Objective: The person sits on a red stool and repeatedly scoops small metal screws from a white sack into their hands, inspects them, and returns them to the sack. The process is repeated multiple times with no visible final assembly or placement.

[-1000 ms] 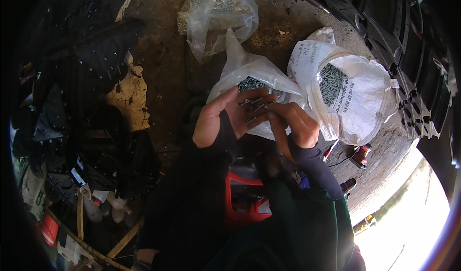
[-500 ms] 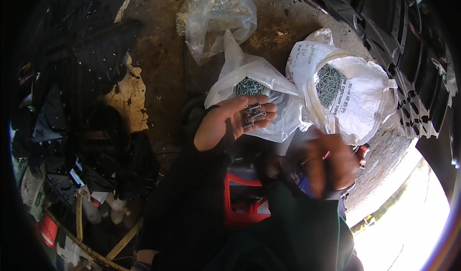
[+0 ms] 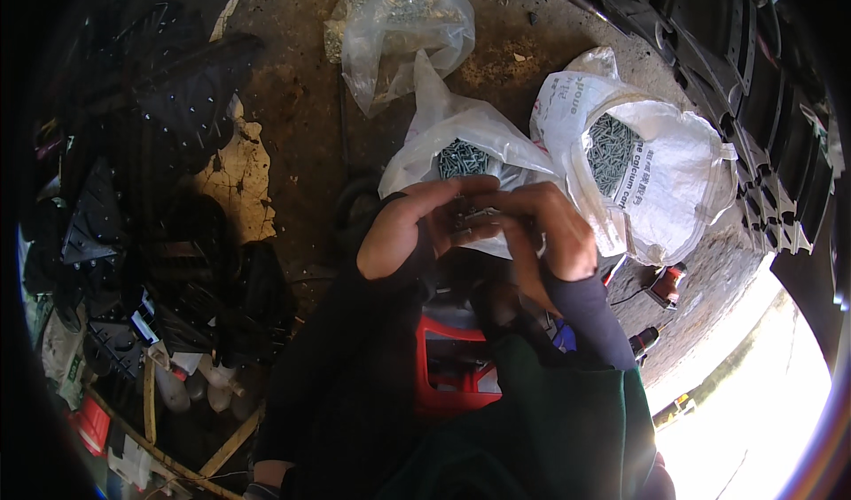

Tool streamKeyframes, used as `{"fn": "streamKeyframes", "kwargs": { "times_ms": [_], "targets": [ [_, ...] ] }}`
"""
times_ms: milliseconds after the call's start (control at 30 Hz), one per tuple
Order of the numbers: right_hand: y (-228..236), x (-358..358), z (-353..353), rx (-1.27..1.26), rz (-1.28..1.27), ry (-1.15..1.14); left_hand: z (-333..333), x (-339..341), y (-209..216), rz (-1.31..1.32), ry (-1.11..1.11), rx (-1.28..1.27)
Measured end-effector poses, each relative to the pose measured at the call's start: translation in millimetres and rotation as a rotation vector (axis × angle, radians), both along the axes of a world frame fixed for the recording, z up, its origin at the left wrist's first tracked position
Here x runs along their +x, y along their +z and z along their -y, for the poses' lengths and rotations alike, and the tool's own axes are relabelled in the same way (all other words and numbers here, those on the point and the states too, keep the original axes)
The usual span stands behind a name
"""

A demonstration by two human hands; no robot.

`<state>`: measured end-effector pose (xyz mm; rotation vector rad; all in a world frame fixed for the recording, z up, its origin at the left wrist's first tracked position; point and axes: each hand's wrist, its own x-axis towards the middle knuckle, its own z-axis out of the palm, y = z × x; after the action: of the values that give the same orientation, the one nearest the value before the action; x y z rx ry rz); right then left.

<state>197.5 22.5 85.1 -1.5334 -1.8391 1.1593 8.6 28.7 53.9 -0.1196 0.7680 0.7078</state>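
Faintly, a few small silvery metal screws (image 3: 463, 216) can be made out in the shaded palm of the cupped left hand (image 3: 409, 218), whose fingers are slightly curled. Over that palm the bent fingers of the right hand (image 3: 557, 225) are held close together; whether a screw is pinched between them cannot be told. Just beyond the hands, grey-green metal screws are contained in an open, translucent white plastic bag (image 3: 516, 138). Beside it, similar screws are held in a printed white woven sack (image 3: 683, 176). Below the hands, a red plastic frame (image 3: 456, 402) is seen.
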Motion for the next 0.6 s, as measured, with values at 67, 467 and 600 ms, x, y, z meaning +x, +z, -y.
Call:
{"fn": "streamKeyframes", "kwargs": {
  "times_ms": [67,467,600],
  "targets": [
    [2.9,0.5,1.0,-0.013,-0.050,-0.029,-1.2,1.0,0.2,0.003,0.027,-0.015],
    [-21.0,-9.8,5.5,0.054,0.159,0.114,5.5,-1.7,-13.3,-0.004,0.023,-0.062],
    [-28.8,-3.9,-0.9,0.213,0.178,0.252,7.7,-2.5,-17.6,-0.032,0.003,-0.056]
  ]
}}
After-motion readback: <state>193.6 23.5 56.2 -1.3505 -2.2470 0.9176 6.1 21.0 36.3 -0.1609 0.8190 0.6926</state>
